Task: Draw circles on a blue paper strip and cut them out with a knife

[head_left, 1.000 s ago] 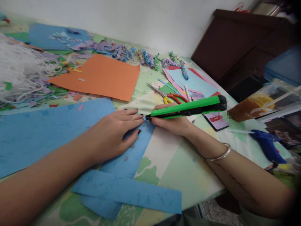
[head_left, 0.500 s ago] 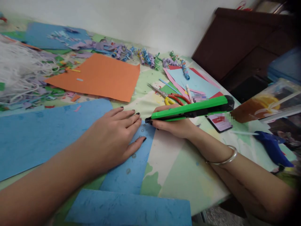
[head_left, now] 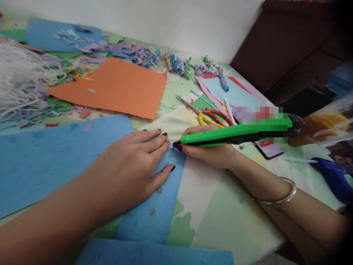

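My left hand point(head_left: 135, 165) lies flat with its fingers spread on a blue strip point(head_left: 154, 209) with small grey ring marks. My right hand point(head_left: 208, 147) is closed around a green utility knife point(head_left: 234, 133), whose dark tip points at the strip just right of my left fingertips. Whether a blade is out is too small to tell. A larger blue sheet point(head_left: 55, 158) extends to the left beneath my left hand and forearm. Another blue piece point(head_left: 157, 254) lies at the near edge of the view.
An orange sheet point(head_left: 118, 88), scissors point(head_left: 193, 105) and curled paper rolls point(head_left: 176, 64) lie further back. White strings point(head_left: 24, 77) and paper scraps are at left. A drink cup point(head_left: 325, 123), card point(head_left: 270, 148) and blue object point(head_left: 333, 176) stand or lie at right.
The view has shifted slightly, so most things on the table appear a little further right. Both hands keep nearly the same pose, with the green knife still in my right hand.
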### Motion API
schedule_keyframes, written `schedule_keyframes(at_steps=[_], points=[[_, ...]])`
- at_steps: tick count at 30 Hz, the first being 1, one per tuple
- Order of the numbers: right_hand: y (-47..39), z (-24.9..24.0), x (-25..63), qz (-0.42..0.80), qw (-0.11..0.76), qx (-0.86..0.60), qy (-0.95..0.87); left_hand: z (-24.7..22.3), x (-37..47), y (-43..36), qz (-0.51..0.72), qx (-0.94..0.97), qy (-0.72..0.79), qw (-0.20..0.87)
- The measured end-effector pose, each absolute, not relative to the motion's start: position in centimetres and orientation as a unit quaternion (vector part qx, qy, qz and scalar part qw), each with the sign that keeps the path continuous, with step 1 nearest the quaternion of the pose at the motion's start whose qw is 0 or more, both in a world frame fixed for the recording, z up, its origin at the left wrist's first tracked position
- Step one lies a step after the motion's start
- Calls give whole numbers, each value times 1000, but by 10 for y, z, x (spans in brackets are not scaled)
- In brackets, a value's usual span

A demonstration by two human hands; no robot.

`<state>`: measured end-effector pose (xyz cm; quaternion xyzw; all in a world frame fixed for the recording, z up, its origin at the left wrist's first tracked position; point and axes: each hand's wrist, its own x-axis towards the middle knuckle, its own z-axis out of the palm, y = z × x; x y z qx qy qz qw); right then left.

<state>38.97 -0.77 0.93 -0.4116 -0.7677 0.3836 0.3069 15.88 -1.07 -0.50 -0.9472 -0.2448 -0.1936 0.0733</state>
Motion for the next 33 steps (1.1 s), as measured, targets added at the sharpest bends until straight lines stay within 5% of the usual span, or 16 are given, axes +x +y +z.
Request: schedule_keyframes(at_steps=[33], points=[[-11, 12, 388, 329, 306, -429, -784, -2, 158, -8, -163, -945, -279, 53]])
